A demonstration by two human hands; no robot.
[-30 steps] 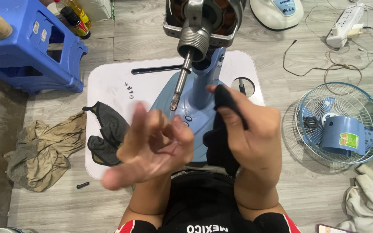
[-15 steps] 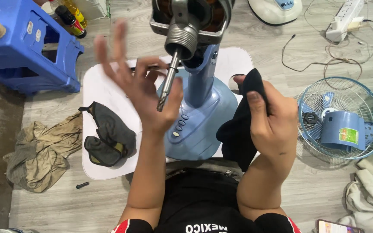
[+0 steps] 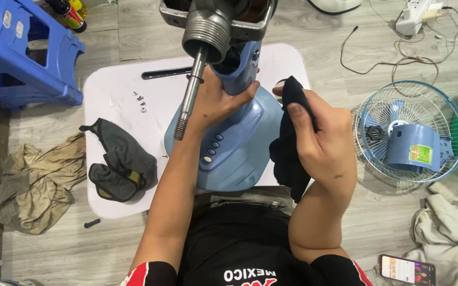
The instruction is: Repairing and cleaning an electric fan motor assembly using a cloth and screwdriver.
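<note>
A blue table fan stands on a white board (image 3: 112, 95), its base (image 3: 237, 145) in front of me and its bare motor head (image 3: 213, 24) with a metal shaft (image 3: 189, 95) pointing toward the camera. My left hand (image 3: 218, 103) is wrapped around the fan's blue neck, just below the motor. My right hand (image 3: 319, 140) holds a black cloth (image 3: 287, 153) beside the right side of the base.
A dark glove (image 3: 115, 161) lies on the board's left part. On the floor are a tan rag (image 3: 35, 182), a blue plastic stool (image 3: 19, 50), a wire fan guard (image 3: 409, 132) with a blue cover in it, a power strip (image 3: 414, 16) with cables, and a phone (image 3: 406, 269).
My left hand went from waving open in front of me to reaching forward and gripping the fan's neck. My right hand with the cloth stayed at the right of the base.
</note>
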